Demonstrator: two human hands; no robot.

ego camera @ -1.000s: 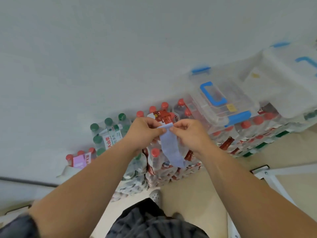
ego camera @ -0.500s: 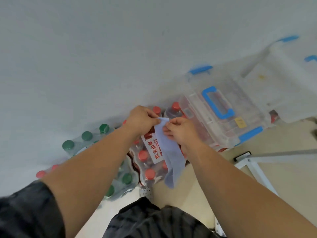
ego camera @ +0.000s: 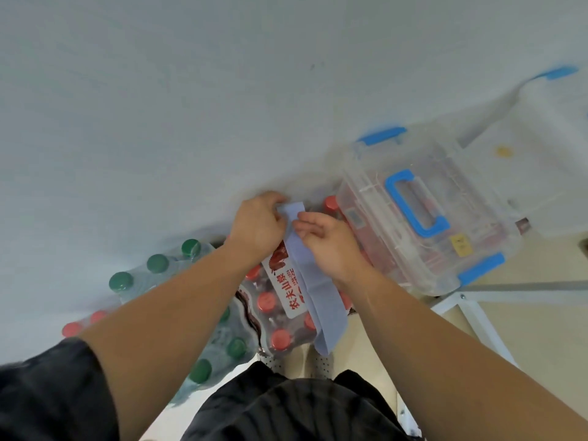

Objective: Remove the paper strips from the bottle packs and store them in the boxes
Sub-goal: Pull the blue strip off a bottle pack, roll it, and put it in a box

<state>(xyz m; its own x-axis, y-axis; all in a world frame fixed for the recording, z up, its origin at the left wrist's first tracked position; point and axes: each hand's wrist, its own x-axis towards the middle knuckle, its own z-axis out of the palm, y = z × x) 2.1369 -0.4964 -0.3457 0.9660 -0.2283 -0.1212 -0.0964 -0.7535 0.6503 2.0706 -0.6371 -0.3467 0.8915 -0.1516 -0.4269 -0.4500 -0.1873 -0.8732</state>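
Note:
A long pale-blue paper strip [ego camera: 321, 297] hangs down in front of me over a shrink-wrapped pack of red-capped bottles [ego camera: 280, 310]. My left hand [ego camera: 257, 227] pinches the strip's top end. My right hand [ego camera: 327, 243] lies against the strip just below, thumb and fingers loosely curled at its edge. A clear plastic box with blue handle and clips [ego camera: 420, 218], lid on, stands right of my hands on more bottle packs.
A pack of green-capped bottles [ego camera: 178, 275] sits left of the red pack, more red caps [ego camera: 82, 323] beyond it. A second clear box [ego camera: 534, 128] stands at the far right against the white wall. A white metal frame [ego camera: 477, 316] stands on the beige floor at right.
The view has swung down and closer to the packs. Both hands moved up with the strip, and the right hand slid a little lower along it.

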